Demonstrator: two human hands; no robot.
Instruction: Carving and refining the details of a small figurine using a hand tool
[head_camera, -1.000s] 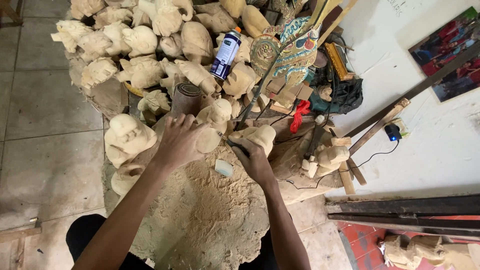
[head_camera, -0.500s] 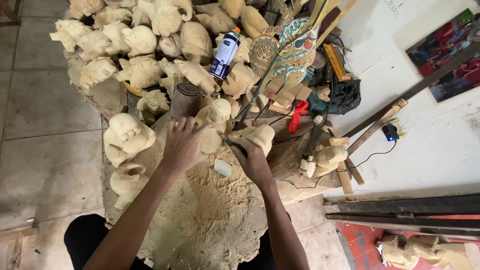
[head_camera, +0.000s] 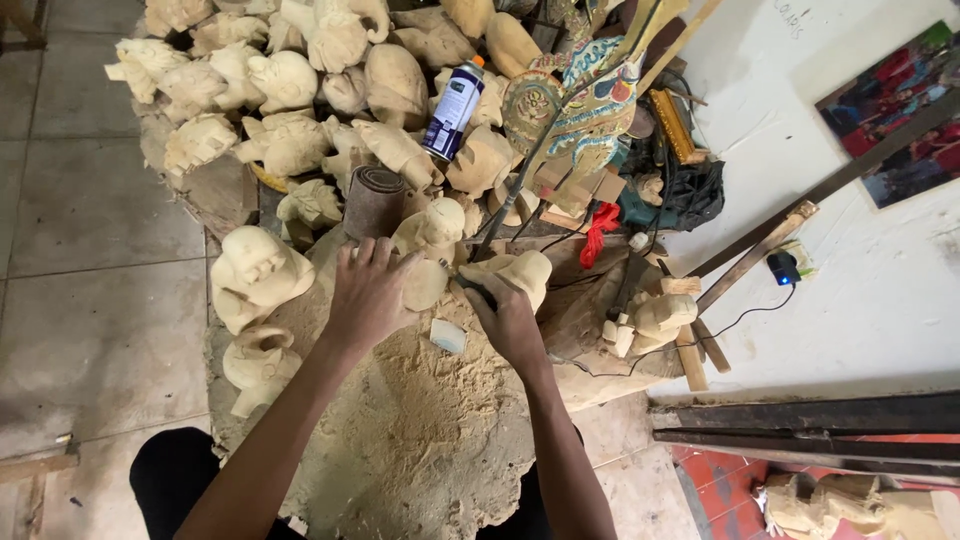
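Note:
My left hand presses down on a pale carved wooden figure in the middle of the work surface, fingers spread over its near side. My right hand grips a dark-handled carving tool whose tip meets the figure's right side. Another pale carved piece lies just beyond my right hand. A small flat white piece rests on the sawdust between my wrists.
Sawdust covers the surface below my hands. Many unfinished carved heads crowd the left and back. A sandpaper roll, a spray can, a painted carving and a black cable lie beyond and right.
Both hands stay on the figure and tool with only slight shifts. The view has drifted a little, so everything sits marginally lower in frame.

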